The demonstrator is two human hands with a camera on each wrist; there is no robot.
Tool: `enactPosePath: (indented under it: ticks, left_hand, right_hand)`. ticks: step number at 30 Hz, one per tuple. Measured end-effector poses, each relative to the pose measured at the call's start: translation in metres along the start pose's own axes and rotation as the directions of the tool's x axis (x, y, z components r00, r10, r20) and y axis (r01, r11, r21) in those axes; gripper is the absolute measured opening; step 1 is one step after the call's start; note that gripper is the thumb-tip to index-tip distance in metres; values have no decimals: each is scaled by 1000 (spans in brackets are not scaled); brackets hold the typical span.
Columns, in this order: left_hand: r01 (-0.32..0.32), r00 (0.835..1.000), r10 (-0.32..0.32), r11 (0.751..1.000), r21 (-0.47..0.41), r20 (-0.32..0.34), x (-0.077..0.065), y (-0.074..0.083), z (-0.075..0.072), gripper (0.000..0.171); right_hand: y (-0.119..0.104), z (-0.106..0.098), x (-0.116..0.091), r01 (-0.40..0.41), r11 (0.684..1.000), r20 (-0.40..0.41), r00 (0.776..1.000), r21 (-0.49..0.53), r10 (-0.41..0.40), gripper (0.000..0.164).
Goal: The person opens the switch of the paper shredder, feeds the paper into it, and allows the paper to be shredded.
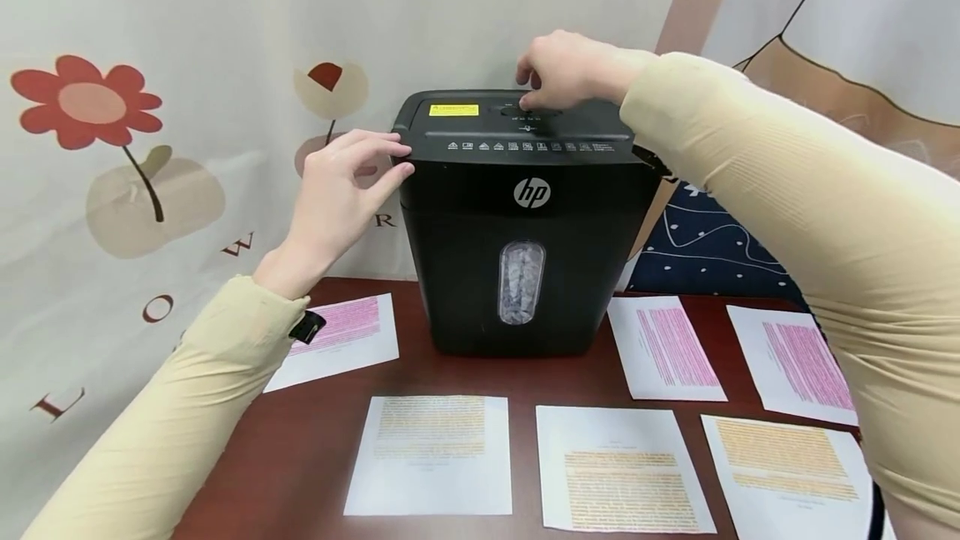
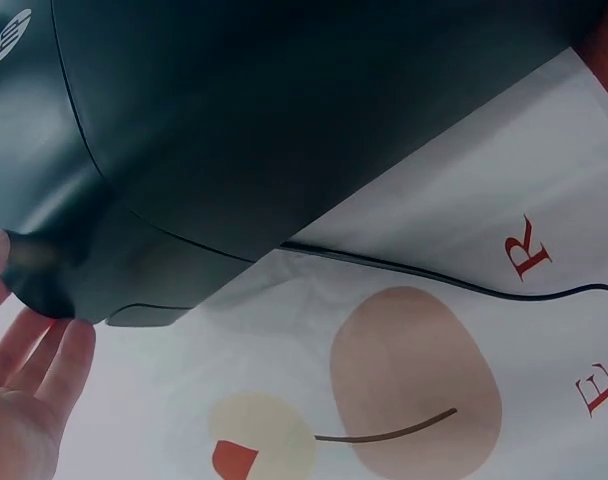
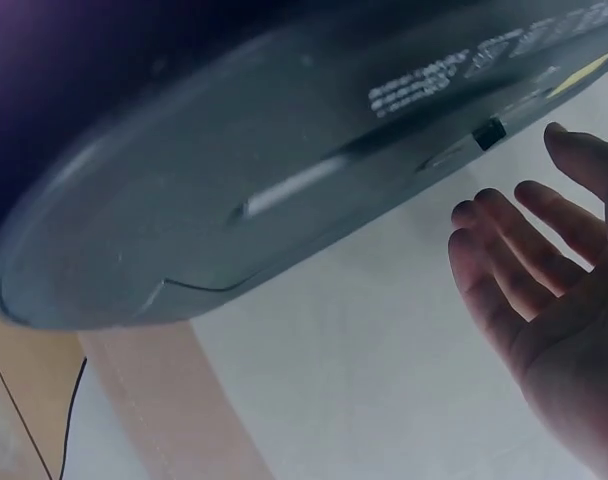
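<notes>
A black HP paper shredder stands upright, its front window showing pale shreds inside. My left hand grips its upper left corner, thumb at the front and fingers at the side edge. From the left wrist, the fingertips rest against that dark corner. Over the back of the lid reaches my right hand, its thumb close above the control switch. The right wrist view shows that hand's fingers loosely bent behind the lid, holding nothing, with the small black switch near the thumb.
Pink-marked sheets lie left and right of the shredder, another farther right. Orange-marked sheets lie in front on the brown table. A black cord runs along the printed curtain behind.
</notes>
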State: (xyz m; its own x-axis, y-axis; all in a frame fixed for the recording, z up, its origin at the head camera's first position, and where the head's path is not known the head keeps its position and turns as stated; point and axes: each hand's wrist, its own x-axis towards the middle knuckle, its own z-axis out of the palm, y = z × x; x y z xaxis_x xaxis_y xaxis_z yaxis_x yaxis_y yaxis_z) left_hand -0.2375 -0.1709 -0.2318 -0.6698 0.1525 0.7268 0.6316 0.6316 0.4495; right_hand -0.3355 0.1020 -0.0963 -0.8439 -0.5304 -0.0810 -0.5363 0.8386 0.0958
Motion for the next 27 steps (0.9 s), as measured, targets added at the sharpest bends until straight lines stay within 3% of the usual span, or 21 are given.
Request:
enactPosePath:
  ticks: [10,27]
  left_hand:
    - [-20,1000,20,1000,6,-20,2,0,3,21]
    - [-28,998,28,1000,1,-50,0,0,4,21]
  right_hand:
    - [3,5,6,-11,999,24,1000,-39,12,46]
    - [8,11,5,40,999,-82,996,-36,-42,30]
